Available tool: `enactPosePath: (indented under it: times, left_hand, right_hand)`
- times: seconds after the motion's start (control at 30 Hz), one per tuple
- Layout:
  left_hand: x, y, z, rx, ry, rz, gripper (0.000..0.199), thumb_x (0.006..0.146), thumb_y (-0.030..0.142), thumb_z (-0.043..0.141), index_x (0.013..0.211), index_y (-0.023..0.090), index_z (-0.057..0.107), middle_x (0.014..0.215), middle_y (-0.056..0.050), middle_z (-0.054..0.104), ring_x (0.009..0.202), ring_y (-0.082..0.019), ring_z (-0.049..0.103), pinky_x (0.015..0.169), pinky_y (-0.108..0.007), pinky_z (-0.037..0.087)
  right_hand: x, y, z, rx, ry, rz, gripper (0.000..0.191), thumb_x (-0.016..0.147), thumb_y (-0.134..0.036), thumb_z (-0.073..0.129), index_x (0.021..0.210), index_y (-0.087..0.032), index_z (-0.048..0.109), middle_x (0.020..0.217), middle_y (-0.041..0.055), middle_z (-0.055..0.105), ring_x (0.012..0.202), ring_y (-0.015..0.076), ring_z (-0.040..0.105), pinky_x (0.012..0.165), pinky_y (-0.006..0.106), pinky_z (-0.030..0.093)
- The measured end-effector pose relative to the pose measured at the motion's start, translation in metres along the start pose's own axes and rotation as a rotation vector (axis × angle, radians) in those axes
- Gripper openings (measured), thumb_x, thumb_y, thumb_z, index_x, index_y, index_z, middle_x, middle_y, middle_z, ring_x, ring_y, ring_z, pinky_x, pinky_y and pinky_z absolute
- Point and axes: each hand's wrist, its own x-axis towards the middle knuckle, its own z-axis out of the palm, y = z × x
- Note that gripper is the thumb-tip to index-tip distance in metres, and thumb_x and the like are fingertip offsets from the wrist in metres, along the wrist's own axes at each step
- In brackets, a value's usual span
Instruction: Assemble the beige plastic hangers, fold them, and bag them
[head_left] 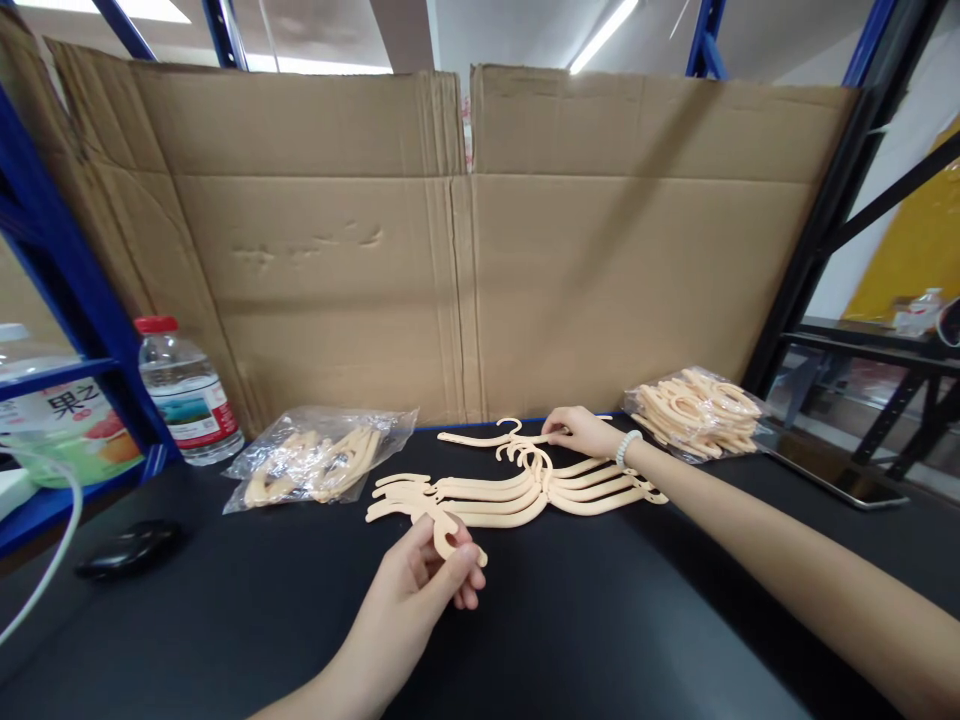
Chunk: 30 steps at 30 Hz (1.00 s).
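Beige folding clothes hangers (495, 505) lie in an overlapping row in the middle of the black table, hooks bunched at the centre. My left hand (427, 575) is closed around a beige hanger piece (444, 535) with a curved hook, held just in front of the row's left end. Behind the row lies one more hanger (480, 439), hook pointing away from me. The fingers of my right hand (581, 433), a beaded bracelet at its wrist, are pinched on that hanger's right arm. Part of this arm is hidden behind the hand.
Clear bags of beige hanger parts lie at left (322, 465) and right (694, 412). A water bottle (191, 400), a black mouse (131, 548) and a white cable (56, 590) are on the left. A phone (840, 470) lies far right. Cardboard (337, 260) walls the back.
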Motion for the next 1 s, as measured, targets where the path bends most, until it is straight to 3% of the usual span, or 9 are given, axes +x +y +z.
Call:
enactPosePath:
  times: [0.27, 0.5, 0.77, 1.0]
  left_hand:
    - [-0.006, 0.003, 0.008, -0.036, 0.08, 0.029, 0.031, 0.071, 0.039, 0.076, 0.07, 0.018, 0.054, 0.067, 0.002, 0.056, 0.059, -0.011, 0.052, 0.053, -0.022, 0.045]
    - [-0.006, 0.004, 0.008, -0.034, 0.082, 0.049, 0.029, 0.069, 0.037, 0.077, 0.067, 0.017, 0.057, 0.068, 0.002, 0.056, 0.058, -0.011, 0.05, 0.054, -0.023, 0.043]
    - [0.001, 0.004, -0.005, 0.061, 0.068, 0.071, 0.02, 0.071, 0.034, 0.076, 0.069, 0.018, 0.065, 0.065, 0.001, 0.056, 0.06, -0.012, 0.05, 0.057, -0.023, 0.039]
    - [0.005, 0.011, -0.017, -0.022, 0.127, 0.086, 0.024, 0.073, 0.039, 0.076, 0.075, 0.019, 0.064, 0.067, 0.001, 0.052, 0.068, -0.014, 0.046, 0.064, -0.024, 0.038]
  right_hand:
    - [-0.014, -0.011, -0.033, 0.034, 0.108, 0.007, 0.011, 0.083, -0.018, 0.057, 0.084, -0.014, 0.066, 0.082, 0.0051, 0.069, 0.076, 0.0162, 0.064, 0.073, 0.029, 0.049]
    - [-0.049, -0.036, -0.065, 0.0, 0.262, -0.003, 0.008, 0.084, -0.023, 0.058, 0.087, -0.017, 0.062, 0.085, 0.0056, 0.068, 0.076, 0.0179, 0.062, 0.071, 0.031, 0.048]
    - [-0.095, -0.064, -0.056, 0.068, 0.277, -0.081, 0.017, 0.09, -0.023, 0.051, 0.103, -0.019, 0.06, 0.094, 0.0076, 0.064, 0.085, 0.0191, 0.062, 0.074, 0.032, 0.052]
    - [-0.116, -0.074, -0.044, 0.123, 0.216, -0.089, 0.02, 0.094, -0.028, 0.047, 0.101, -0.021, 0.065, 0.098, 0.0083, 0.068, 0.09, 0.0209, 0.063, 0.078, 0.033, 0.053]
